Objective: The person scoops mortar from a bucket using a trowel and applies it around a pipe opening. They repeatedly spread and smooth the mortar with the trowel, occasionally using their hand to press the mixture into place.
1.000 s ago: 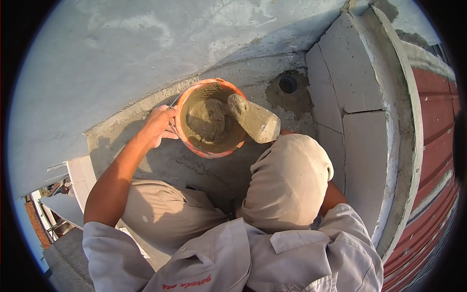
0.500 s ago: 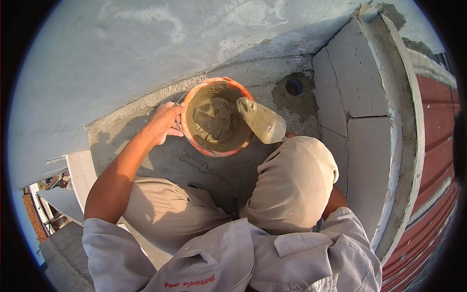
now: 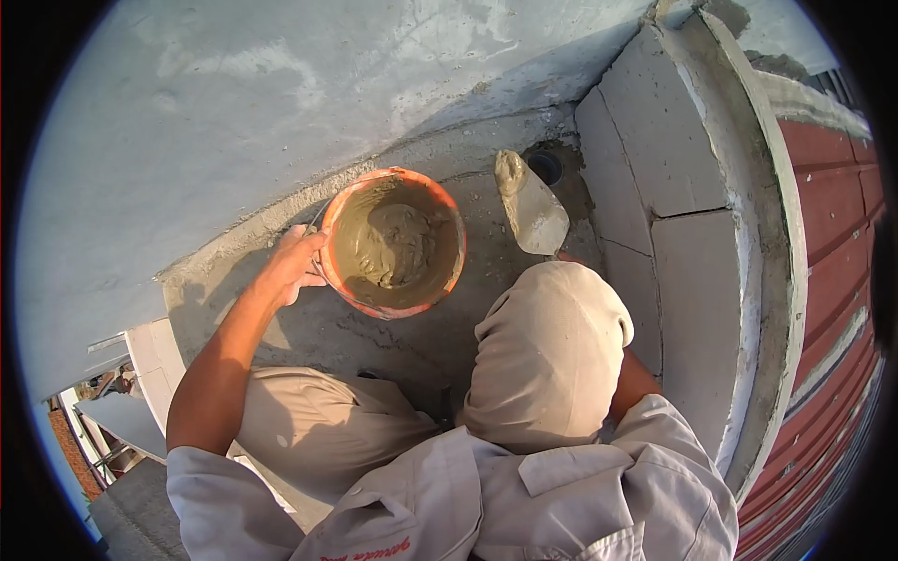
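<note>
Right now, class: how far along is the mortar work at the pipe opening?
Done: a mortar patch lies around the pipe opening. In hand: the loaded trowel is beside it; the left hand holds the bucket. Left: that load unplaced, more in the bucket.

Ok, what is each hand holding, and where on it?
The left hand grips the orange bucket by its rim. The trowel cannot be judged: the right hand and the handle are hidden behind the knee.
</note>
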`<state>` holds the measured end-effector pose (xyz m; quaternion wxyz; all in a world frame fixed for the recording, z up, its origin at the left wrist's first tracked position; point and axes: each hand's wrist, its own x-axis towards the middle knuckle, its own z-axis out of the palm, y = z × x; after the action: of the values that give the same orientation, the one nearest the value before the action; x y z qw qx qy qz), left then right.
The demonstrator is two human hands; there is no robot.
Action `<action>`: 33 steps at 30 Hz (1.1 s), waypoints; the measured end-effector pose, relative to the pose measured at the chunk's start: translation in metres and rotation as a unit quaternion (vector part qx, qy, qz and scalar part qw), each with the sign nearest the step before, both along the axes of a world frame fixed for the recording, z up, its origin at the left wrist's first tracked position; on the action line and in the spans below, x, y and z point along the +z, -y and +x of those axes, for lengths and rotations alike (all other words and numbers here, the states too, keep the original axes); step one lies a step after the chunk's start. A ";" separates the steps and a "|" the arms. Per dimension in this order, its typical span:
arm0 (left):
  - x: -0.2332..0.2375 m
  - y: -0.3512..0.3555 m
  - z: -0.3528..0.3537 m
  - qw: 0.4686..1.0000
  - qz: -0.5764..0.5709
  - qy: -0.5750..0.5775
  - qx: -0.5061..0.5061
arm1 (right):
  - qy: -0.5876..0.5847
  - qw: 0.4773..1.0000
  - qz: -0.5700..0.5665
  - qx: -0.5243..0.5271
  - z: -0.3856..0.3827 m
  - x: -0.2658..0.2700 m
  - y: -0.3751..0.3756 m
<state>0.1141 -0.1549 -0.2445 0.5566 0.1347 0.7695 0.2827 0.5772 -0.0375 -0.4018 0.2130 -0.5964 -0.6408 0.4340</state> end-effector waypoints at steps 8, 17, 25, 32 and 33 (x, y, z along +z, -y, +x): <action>-0.022 0.010 -0.025 0.999 -0.022 0.032 -0.022 | -0.070 0.992 -0.047 -0.099 0.006 -0.017 -0.018; -0.010 0.009 -0.017 0.999 -0.009 0.026 -0.020 | -0.169 0.934 -0.209 -0.237 -0.041 -0.006 -0.052; -0.011 0.014 -0.022 0.999 -0.001 0.033 -0.015 | -0.171 0.919 -0.230 -0.271 -0.065 0.002 -0.070; -0.012 0.017 -0.023 0.999 -0.005 0.037 0.003 | -0.219 0.890 -0.264 -0.301 -0.091 0.016 -0.073; -0.012 0.017 -0.022 0.999 -0.004 0.036 0.006 | -0.224 0.886 -0.268 -0.304 -0.094 0.016 -0.074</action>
<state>0.0924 -0.1718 -0.2563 0.5829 0.1179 0.7507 0.2878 0.4829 0.0363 -0.3854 0.3041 -0.6831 -0.2227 0.6256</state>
